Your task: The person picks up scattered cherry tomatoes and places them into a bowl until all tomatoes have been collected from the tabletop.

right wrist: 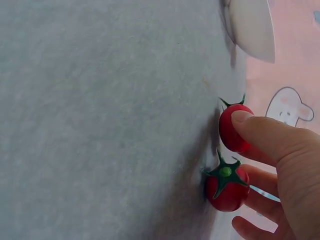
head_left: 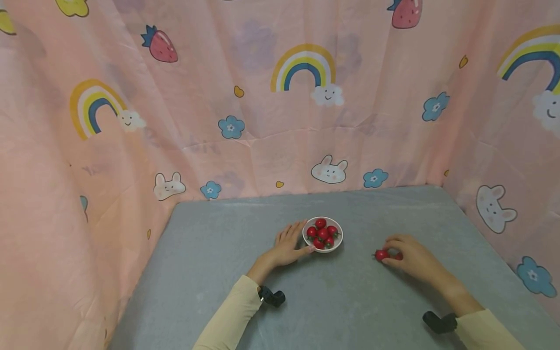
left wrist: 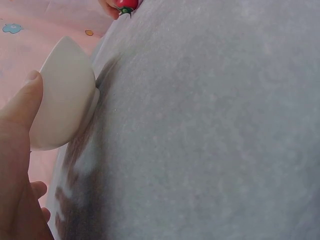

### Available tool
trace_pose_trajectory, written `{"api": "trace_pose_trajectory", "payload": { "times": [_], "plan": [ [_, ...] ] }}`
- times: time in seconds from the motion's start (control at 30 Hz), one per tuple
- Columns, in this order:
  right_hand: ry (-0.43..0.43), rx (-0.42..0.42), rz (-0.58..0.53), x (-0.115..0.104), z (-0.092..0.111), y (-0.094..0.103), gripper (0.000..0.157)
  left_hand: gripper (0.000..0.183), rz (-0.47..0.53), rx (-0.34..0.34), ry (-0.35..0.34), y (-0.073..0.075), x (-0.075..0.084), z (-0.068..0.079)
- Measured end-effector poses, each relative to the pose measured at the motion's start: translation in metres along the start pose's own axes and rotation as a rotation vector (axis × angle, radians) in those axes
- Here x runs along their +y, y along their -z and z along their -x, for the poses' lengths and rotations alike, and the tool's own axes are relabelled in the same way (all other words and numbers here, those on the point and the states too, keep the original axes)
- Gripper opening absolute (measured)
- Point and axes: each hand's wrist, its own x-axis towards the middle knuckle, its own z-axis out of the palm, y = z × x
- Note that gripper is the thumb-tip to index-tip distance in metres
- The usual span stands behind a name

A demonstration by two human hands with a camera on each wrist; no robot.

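A small white bowl (head_left: 340, 243) stands on the grey table with several red cherry tomatoes (head_left: 322, 234) inside, some showing green stems. My left hand (head_left: 286, 244) rests against the bowl's left side, fingers mostly straight and spread; its thumb (left wrist: 31, 95) lies along the outer wall in the left wrist view. Farther right, my right hand (head_left: 411, 256) pinches a cherry tomato (right wrist: 231, 131) between thumb and fingers, low over the table. A second cherry tomato (right wrist: 227, 190), with its green star-shaped stem facing the camera, sits just beside it, against the other fingers.
The grey tabletop (head_left: 197, 253) reaches back to a pink curtain (head_left: 245, 160) printed with rainbows, rabbits and flowers, which also hangs along both sides. A dark wrist camera (head_left: 272, 296) is strapped on the left wrist, another camera (head_left: 439, 322) on the right.
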Motion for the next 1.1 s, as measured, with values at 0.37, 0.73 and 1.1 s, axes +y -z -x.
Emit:
{"api": "trace_pose_trajectory", "payload": {
  "times": [0.37, 0.73, 1.1],
  "plan": [
    [-0.021, -0.033, -0.003, -0.018, -0.016, 0.006, 0.031, 0.084, -0.005, 0.0, 0.004, -0.001, -0.001, -0.001],
    [0.072, 0.016, 0.003, -0.048, -0.042, 0.007, 0.031, 0.085, -0.002, -0.002, 0.001, -0.001, -0.001, -0.001],
    [0.095, 0.024, -0.044, -0.077, -0.065, 0.002, 0.027, 0.085, -0.008, 0.005, 0.002, -0.002, -0.002, -0.002]
  ]
}}
